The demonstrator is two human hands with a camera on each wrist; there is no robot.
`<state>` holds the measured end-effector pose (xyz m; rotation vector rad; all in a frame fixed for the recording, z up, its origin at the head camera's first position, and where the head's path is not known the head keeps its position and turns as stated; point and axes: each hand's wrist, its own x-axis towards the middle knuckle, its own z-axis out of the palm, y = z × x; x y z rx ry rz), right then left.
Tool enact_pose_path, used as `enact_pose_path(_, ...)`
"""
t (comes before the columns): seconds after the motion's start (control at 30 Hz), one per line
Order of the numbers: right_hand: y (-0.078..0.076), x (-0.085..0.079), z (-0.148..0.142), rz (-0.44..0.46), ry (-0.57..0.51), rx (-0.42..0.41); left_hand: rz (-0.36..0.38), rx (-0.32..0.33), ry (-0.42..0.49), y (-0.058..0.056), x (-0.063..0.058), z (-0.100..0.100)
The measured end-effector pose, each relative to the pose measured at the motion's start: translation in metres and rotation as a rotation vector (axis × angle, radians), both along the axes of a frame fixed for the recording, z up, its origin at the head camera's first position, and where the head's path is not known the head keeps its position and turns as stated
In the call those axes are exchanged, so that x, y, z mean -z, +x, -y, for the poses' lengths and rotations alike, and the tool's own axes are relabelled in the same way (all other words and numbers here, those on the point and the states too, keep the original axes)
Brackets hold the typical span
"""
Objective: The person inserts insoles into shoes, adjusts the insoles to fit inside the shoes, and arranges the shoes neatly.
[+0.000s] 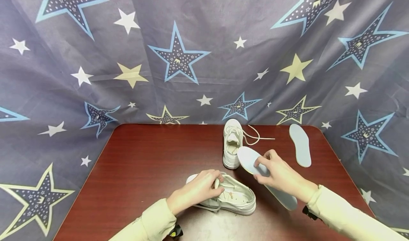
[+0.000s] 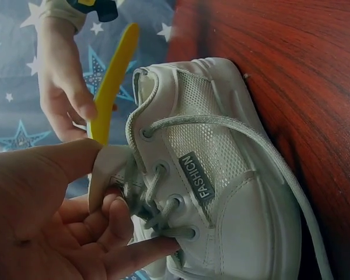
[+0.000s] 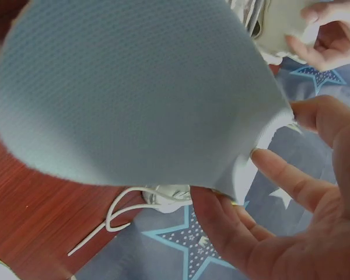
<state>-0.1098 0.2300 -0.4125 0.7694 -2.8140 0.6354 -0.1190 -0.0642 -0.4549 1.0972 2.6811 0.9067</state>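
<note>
The left hand (image 1: 198,188) pinches a white sneaker (image 1: 244,207) by its tongue (image 2: 109,165). The right hand (image 1: 281,175) — nearby — pinches a pale-blue insole (image 1: 249,158).

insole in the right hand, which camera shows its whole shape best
The head view: both ends of the insole show, the right hand covering part of its middle. Right wrist shows its blue face close but cut off; left wrist, a narrow yellow side.

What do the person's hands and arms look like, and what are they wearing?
The left hand and right hand wear no gloves. The left sleeve and right sleeve are cream-coloured and reach the wrists. A small black gadget with a yellow patch shows under the left one, another black gadget under the right.
</note>
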Motion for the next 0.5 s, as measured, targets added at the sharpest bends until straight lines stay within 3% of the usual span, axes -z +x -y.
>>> enact_pose_path(0.27,0.009,0.001,0.006,-0.065,-0.021,-0.143,-0.005,0.012,0.000,-0.001,0.000,0.000)
enact_pose_path(0.5,0.022,-0.002,0.010,-0.021,-0.001,-0.240,-0.014,0.010,0.000,-0.002,0.001,0.000)
